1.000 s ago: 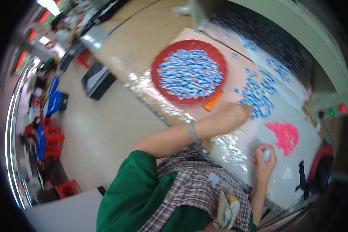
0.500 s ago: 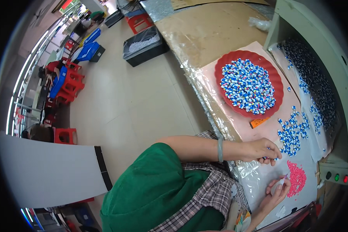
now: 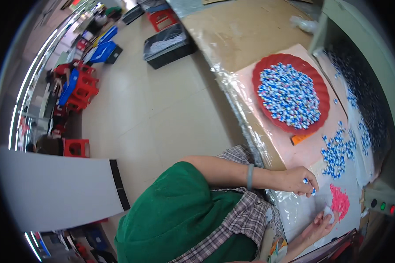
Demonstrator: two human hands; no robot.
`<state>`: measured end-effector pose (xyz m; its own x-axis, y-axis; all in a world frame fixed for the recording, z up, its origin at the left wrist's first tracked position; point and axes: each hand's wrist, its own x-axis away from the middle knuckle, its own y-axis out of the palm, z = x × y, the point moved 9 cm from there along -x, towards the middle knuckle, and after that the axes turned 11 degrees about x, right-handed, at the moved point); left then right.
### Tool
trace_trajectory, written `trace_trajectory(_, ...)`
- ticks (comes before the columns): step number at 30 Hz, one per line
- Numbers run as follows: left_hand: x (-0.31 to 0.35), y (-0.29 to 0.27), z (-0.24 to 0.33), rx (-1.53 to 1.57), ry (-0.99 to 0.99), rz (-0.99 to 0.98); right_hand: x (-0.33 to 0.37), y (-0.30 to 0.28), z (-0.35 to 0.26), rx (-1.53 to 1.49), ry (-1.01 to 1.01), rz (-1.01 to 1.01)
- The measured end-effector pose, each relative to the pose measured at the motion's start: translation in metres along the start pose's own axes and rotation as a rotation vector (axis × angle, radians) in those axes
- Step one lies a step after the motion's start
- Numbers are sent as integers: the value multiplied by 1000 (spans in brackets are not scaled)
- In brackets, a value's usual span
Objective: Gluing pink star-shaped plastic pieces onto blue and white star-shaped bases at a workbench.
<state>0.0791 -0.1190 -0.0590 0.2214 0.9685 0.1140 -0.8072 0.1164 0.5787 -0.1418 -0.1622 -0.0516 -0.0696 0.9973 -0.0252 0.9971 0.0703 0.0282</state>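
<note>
My left hand [image 3: 296,180], with a pale bangle on the wrist, is closed on small blue-and-white pieces [image 3: 313,191] that show at its fingertips. Nearer me, my right hand [image 3: 317,229] is wrapped round a small white squeeze bottle [image 3: 329,214]; its tip is hard to make out. Right beside the bottle, tiny pink pieces [image 3: 339,202] lie scattered on the white sheet. A loose pile of blue-and-white pieces [image 3: 335,158] spreads just beyond my left hand. Farther off, a red scalloped dish [image 3: 323,97] holds a heap of the same pieces.
An orange box-like item [image 3: 299,139] lies against the dish. On the right stands a pale green machine housing [image 3: 384,48] with dark pieces inside and buttons in front. Left of the table are a black bin [image 3: 166,55] and red stools [image 3: 77,148] on the floor.
The view has shifted slightly. My left hand has moved nearer me, off the edge of the loose pile, with the blue-and-white pieces now showing more. The bottle has turned in my right hand.
</note>
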Motion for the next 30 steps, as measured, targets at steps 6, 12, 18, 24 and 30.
trace_trajectory(6,8,5,8,-302,141,76,13,3,-20,114,61,151)
trace_trajectory(12,10,10,3,-331,74,107,23,19,-56,266,-145,62)
trace_trajectory(18,11,9,-1,-340,45,158,31,29,-74,506,-334,18)
trace_trajectory(24,10,11,2,-382,60,143,34,33,-79,676,-412,-8)
trace_trajectory(30,11,10,2,-398,63,140,35,34,-79,689,-418,-8)
